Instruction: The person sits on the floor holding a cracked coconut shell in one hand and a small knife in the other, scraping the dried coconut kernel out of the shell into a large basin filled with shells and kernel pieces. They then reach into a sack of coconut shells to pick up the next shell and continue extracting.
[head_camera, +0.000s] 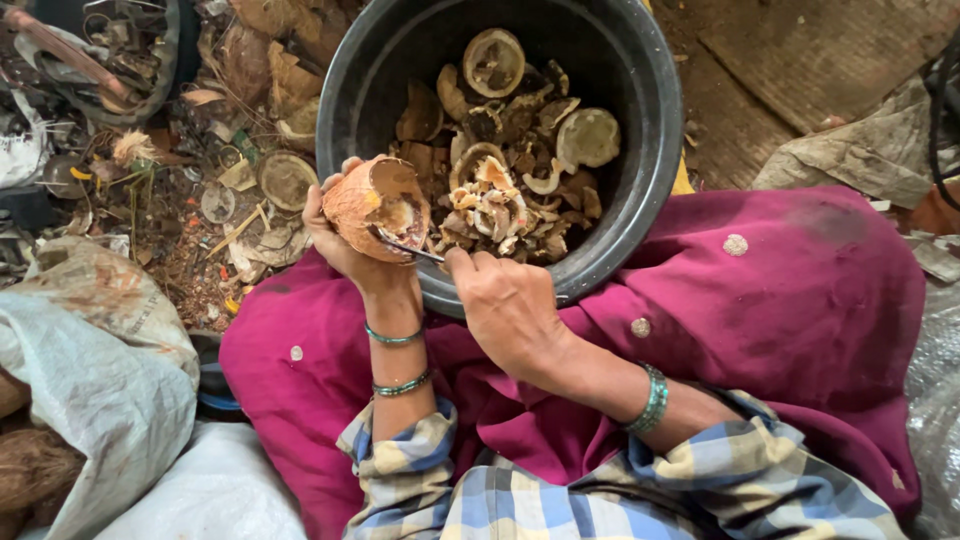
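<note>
A magenta cloth (780, 300) covers the person's lap, and a wide black tub (640, 190) rests at its front edge, holding a heap of coconut pieces (520, 150) (halves, broken shell, curls of white flesh). White sacks (110, 380) lie to the left. The left hand (345, 240) has its fingers wrapped round a half coconut (375, 205), held just over the tub's near rim. The right hand (510, 305), fingers closed, grips a metal blade (405, 247) whose tip sits inside the shell.
</note>
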